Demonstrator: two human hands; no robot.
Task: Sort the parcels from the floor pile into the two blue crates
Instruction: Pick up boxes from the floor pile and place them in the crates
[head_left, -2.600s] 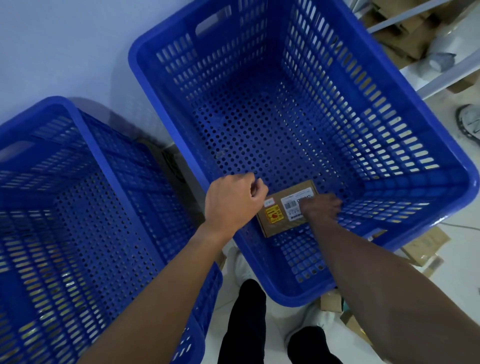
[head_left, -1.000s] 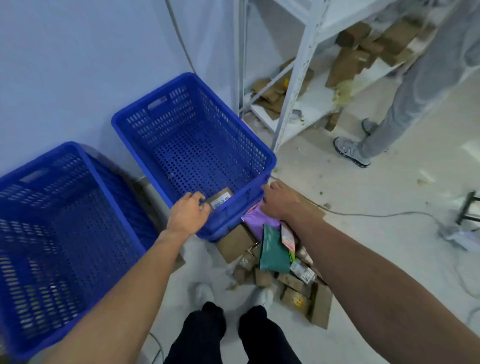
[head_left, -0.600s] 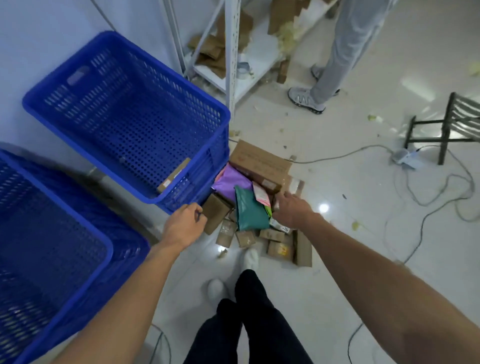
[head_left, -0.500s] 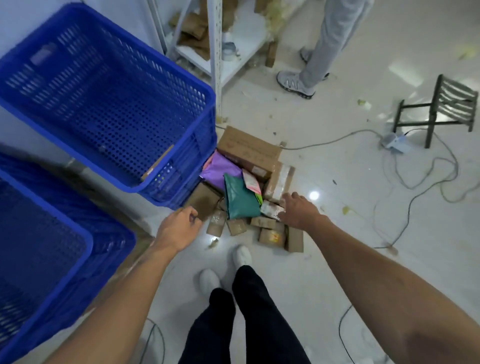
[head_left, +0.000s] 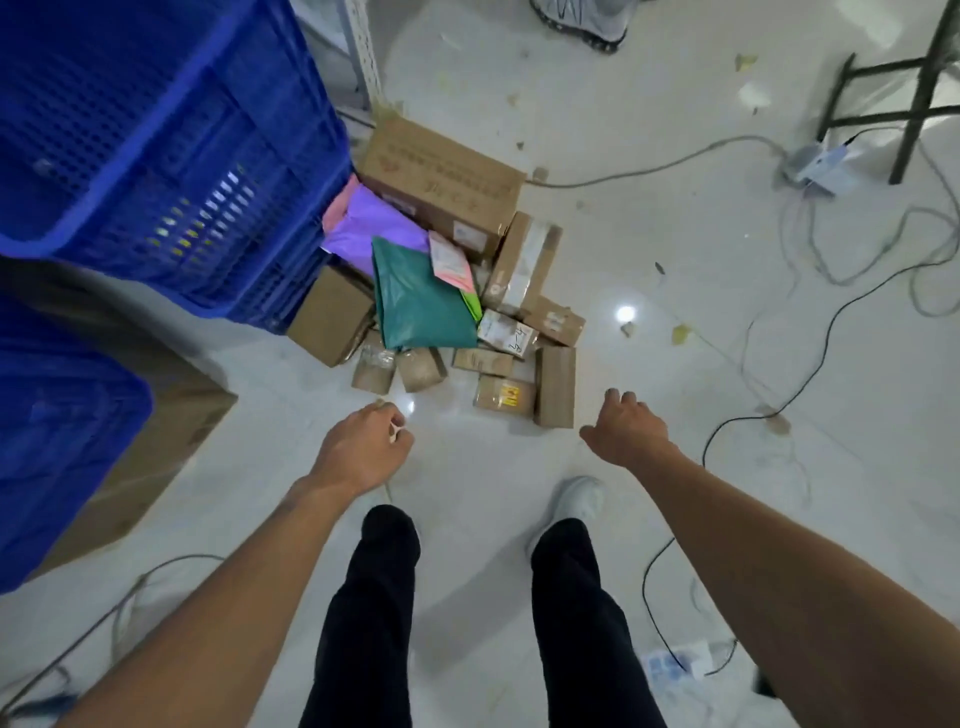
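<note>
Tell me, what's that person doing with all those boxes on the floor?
A person stands over a pile of brown cardboard boxes and a teal plastic mailer bag beside two blue plastic crates. Their right hand hangs open and the left hand is curled, both just short of the pile, touching no parcel.

Blue perforated crates (head_left: 171, 156) — brown cartons (head_left: 441, 176), teal mailer (head_left: 421, 306), purple mailer (head_left: 369, 228), glossy white floor (head_left: 675, 364)
</note>
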